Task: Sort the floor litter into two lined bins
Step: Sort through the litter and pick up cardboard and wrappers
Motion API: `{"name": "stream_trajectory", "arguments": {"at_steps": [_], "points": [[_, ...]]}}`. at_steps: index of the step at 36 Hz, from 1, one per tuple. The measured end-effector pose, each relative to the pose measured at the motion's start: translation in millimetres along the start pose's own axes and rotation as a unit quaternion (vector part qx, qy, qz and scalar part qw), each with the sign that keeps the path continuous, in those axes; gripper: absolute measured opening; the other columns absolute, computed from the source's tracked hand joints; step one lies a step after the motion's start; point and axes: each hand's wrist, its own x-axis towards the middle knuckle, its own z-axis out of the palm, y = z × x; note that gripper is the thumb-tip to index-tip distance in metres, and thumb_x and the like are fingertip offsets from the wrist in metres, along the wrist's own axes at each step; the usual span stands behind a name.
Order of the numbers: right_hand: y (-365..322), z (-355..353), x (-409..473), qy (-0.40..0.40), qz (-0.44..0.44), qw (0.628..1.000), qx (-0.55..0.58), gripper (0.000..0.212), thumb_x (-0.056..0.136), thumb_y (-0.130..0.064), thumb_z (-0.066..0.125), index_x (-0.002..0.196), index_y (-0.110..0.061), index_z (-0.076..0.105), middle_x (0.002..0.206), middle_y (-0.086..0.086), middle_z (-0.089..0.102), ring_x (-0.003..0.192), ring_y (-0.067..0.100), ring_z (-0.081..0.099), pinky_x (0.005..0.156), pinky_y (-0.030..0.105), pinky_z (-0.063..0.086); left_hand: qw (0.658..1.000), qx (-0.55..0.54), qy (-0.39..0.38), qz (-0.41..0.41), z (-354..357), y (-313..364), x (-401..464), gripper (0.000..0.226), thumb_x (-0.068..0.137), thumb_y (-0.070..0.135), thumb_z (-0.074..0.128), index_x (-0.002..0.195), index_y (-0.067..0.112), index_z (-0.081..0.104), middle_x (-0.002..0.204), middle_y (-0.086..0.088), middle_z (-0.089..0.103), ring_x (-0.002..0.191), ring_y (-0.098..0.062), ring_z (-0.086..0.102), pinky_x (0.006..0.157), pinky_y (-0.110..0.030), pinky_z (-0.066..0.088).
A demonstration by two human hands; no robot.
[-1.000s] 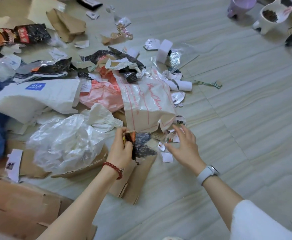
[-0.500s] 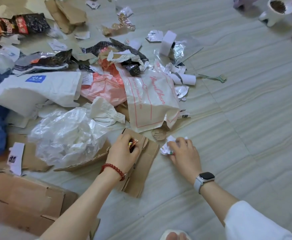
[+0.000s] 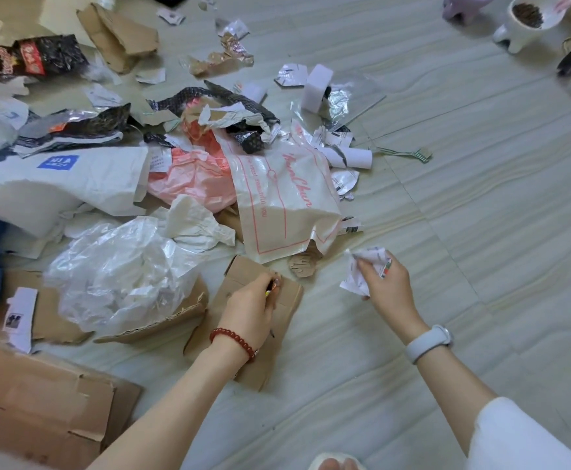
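Both hands clench litter: left point(image 3: 248, 305), right point(image 3: 387, 283).

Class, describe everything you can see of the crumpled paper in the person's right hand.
The crumpled paper is white, creased and scrunched into a loose wad, with small red and green print at one edge. The right hand grips it in curled fingers above the pale floor, right of the brown cardboard piece. Nothing else visibly touches it.
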Motion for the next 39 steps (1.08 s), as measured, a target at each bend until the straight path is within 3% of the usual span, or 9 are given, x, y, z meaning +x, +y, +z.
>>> {"name": "stream_trajectory", "arguments": {"at_steps": [5, 10, 13, 16, 20, 23, 30, 34, 39], "points": [[-33, 8, 18, 0.018, -0.008, 0.998, 0.056, 0.014, 0.088, -0.016, 0.059, 0.081, -0.028, 0.059, 0.081, -0.002, 0.061, 0.076, 0.020, 0.059, 0.040, 0.020, 0.046, 0.993, 0.020, 0.115, 0.008, -13, 11, 22, 0.030, 0.093, 0.018, 0.052, 0.122, 0.017, 0.054, 0.101, -0.003, 0.063, 0.095, -0.022, 0.059, 0.080, -0.034, 0.047], [-44, 18, 28, 0.028, -0.014, 0.997, 0.070, 0.009, 0.086, -0.022, 0.062, 0.080, -0.028, 0.059, 0.088, 0.004, 0.064, 0.085, 0.027, 0.063, 0.040, 0.022, 0.046, 0.960, 0.223, 0.139, 0.099, -44, 20, 74, 0.079, 0.070, 0.012, 0.077, 0.139, 0.015, 0.039, 0.083, -0.012, 0.054, 0.073, -0.026, 0.048, 0.051, -0.031, 0.032], [-44, 19, 31, 0.031, -0.009, 0.997, 0.074, 0.011, 0.086, -0.023, 0.063, 0.079, -0.030, 0.058, 0.088, 0.003, 0.063, 0.085, 0.027, 0.062, 0.040, 0.021, 0.046, 0.904, 0.385, 0.136, 0.129, -56, 17, 99, 0.083, 0.041, 0.004, 0.088, 0.118, 0.009, 0.059, 0.065, -0.011, 0.051, 0.055, -0.026, 0.050, 0.046, -0.026, 0.026], [-40, 17, 33, 0.044, -0.009, 0.996, 0.074, 0.008, 0.087, -0.018, 0.061, 0.084, -0.026, 0.059, 0.090, 0.006, 0.064, 0.086, 0.029, 0.063, 0.040, 0.021, 0.046, 0.859, 0.465, 0.143, 0.160, -62, 14, 112, 0.045, 0.033, -0.007, 0.084, 0.070, 0.008, 0.063, 0.057, -0.009, 0.050, 0.049, -0.024, 0.050, 0.042, -0.024, 0.029], [-35, 9, 39, 0.066, -0.020, 0.995, 0.076, 0.007, 0.088, -0.016, 0.059, 0.092, -0.022, 0.061, 0.092, 0.006, 0.065, 0.090, 0.030, 0.064, 0.047, 0.029, 0.050, 0.854, 0.451, 0.148, 0.214, -67, 18, 116, 0.032, 0.039, -0.015, 0.073, 0.052, 0.008, 0.056, 0.053, -0.008, 0.046, 0.048, -0.022, 0.046, 0.044, -0.024, 0.029], [-44, 6, 39, 0.089, -0.053, 0.991, 0.081, 0.010, 0.089, -0.016, 0.059, 0.090, -0.025, 0.061, 0.090, -0.001, 0.066, 0.090, 0.023, 0.064, 0.074, 0.040, 0.054, 0.865, 0.396, 0.172, 0.256, -71, 25, 113, 0.024, 0.054, -0.011, 0.070, 0.060, 0.007, 0.056, 0.058, -0.008, 0.047, 0.050, -0.022, 0.043, 0.042, -0.025, 0.027], [-112, 8, 35, 0.141, -0.144, 0.967, 0.156, 0.007, 0.090, -0.011, 0.058, 0.093, -0.015, 0.063, 0.087, -0.012, 0.063, 0.080, -0.006, 0.060, 0.076, 0.015, 0.047, 0.873, 0.265, 0.248, 0.325, -115, 71, 94, 0.010, 0.077, 0.014, 0.053, 0.077, 0.008, 0.060, 0.095, -0.008, 0.063, 0.081, -0.022, 0.054, 0.044, -0.022, 0.036], [-170, 8, 29, 0.121, -0.226, 0.952, 0.167, 0.011, 0.090, -0.006, 0.056, 0.098, -0.010, 0.062, 0.089, -0.013, 0.062, 0.082, -0.012, 0.059, 0.072, 0.005, 0.044, 0.884, 0.185, 0.289, 0.317, -161, 105, 85, 0.014, 0.078, 0.019, 0.046, 0.077, 0.010, 0.057, 0.075, 0.000, 0.062, 0.077, -0.014, 0.043, 0.047, -0.029, 0.045], [-233, 23, 4, 0.068, -0.305, 0.932, 0.182, 0.018, 0.091, -0.007, 0.055, 0.094, -0.024, 0.060, 0.092, -0.016, 0.063, 0.088, -0.007, 0.060, 0.079, 0.011, 0.047, 0.858, 0.179, 0.357, 0.323, -231, 122, 53, 0.015, 0.079, 0.017, 0.048, 0.078, 0.008, 0.060, 0.070, 0.001, 0.061, 0.071, -0.016, 0.045, 0.048, -0.028, 0.044]]}}
